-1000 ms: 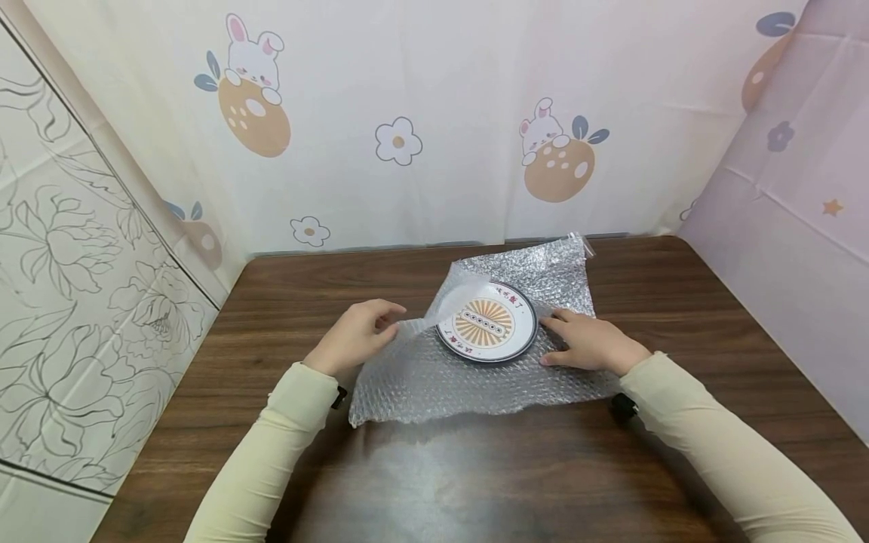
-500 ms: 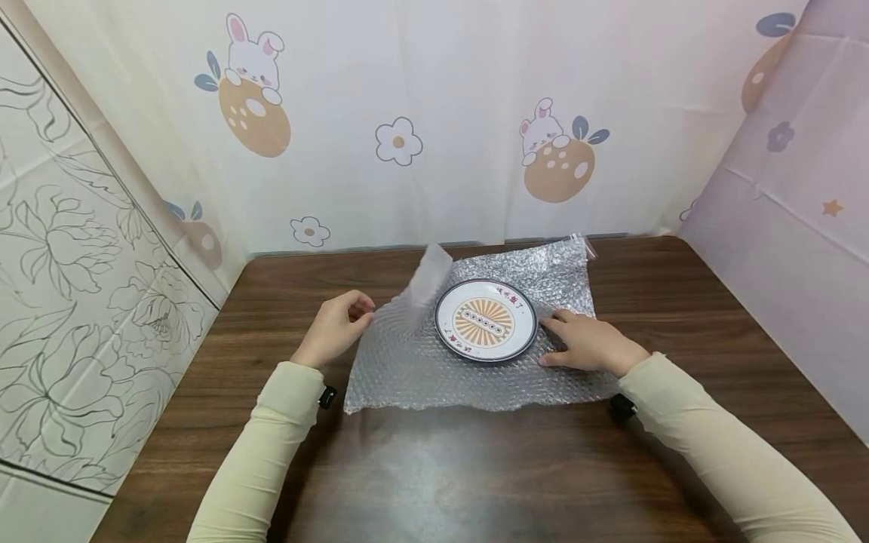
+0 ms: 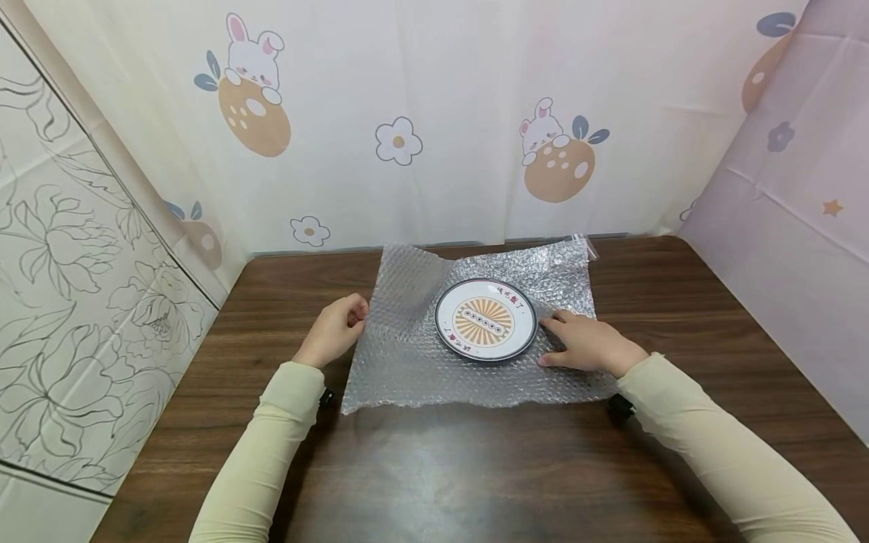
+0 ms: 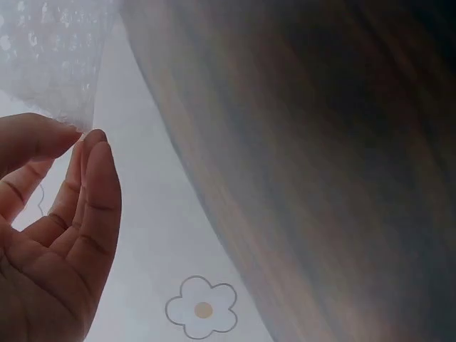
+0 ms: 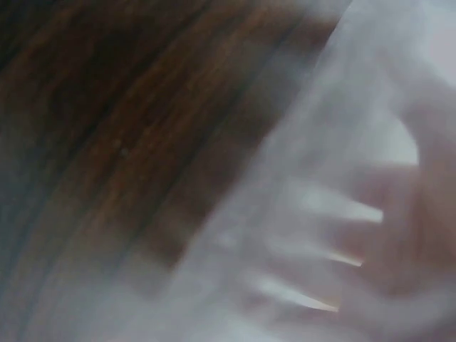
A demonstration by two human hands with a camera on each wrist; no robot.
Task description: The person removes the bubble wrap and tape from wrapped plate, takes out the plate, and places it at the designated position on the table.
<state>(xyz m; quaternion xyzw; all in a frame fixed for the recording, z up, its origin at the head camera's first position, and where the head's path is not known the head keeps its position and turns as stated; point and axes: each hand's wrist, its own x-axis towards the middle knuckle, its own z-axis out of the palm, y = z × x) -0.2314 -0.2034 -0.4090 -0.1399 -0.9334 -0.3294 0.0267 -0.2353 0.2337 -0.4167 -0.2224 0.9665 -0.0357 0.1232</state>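
A round white plate [image 3: 485,320] with a dark rim, orange rays and red lettering sits face up on a spread piece of bubble wrap [image 3: 421,377]. At the wrap's left edge is my left hand [image 3: 331,329]. The left wrist view shows the thumb and fingertips of that hand [image 4: 57,228] pinching a corner of the bubble wrap [image 4: 50,57]. My right hand [image 3: 587,341] rests on the wrap at the plate's right side, fingers spread, fingertips near or at the rim. In the right wrist view the right hand [image 5: 406,235] is blurred.
All of this lies on a dark brown wooden table [image 3: 421,483]. A white curtain [image 3: 448,68] printed with rabbits and flowers hangs behind the far edge. A panel with flower line drawings [image 3: 81,302] stands at the left.
The wrap's left flap has swung off the plate to the left and now lies spread out, leaving the plate fully uncovered. My left hand has moved left. The right hand stays put.
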